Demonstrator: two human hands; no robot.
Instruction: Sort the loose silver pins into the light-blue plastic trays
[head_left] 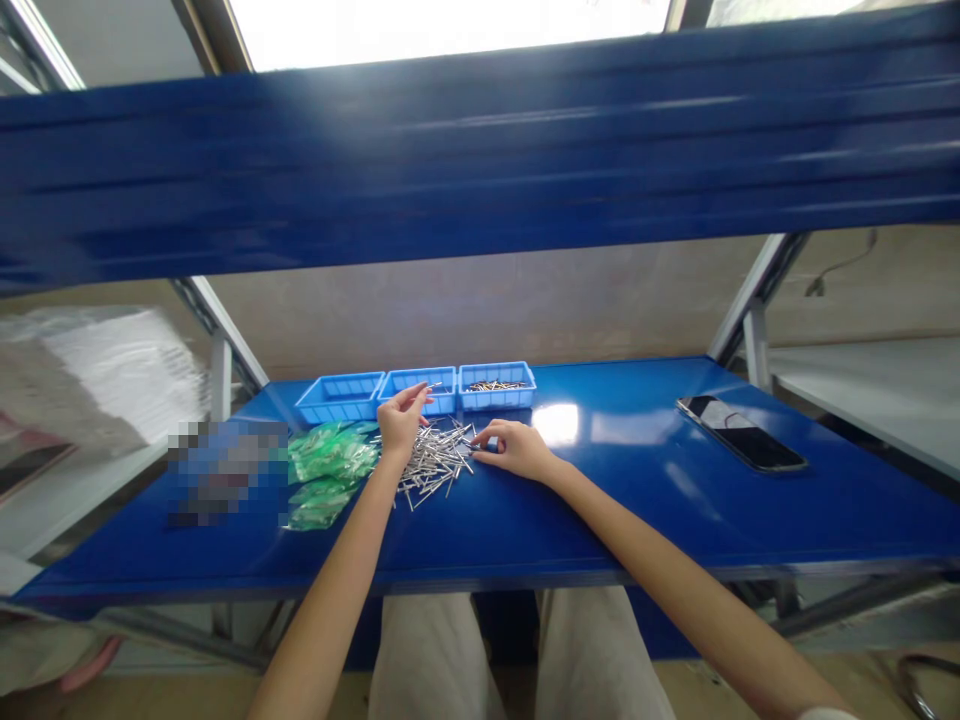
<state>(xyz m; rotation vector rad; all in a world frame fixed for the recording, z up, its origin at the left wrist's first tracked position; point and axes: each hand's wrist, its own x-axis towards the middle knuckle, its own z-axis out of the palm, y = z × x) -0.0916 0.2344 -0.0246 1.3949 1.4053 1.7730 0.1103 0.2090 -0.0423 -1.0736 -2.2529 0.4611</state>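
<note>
A loose pile of thin silver metal pins, rivet-like in shape, lies on the blue table. My left hand is raised over the pile's far left side, in front of the middle blue bin. Its thumb and fingers pinch a small metal pin. At the right edge of the pile, my right hand rests low with thumb and index finger closed on what looks like one pin. The right blue bin holds several pins, some golden. The left blue bin stands beside them.
Green plastic bags lie left of the pile, next to a blurred-out patch. A phone lies on the right of the blue table. A blue shelf beam crosses above. White wrapped material is at far left.
</note>
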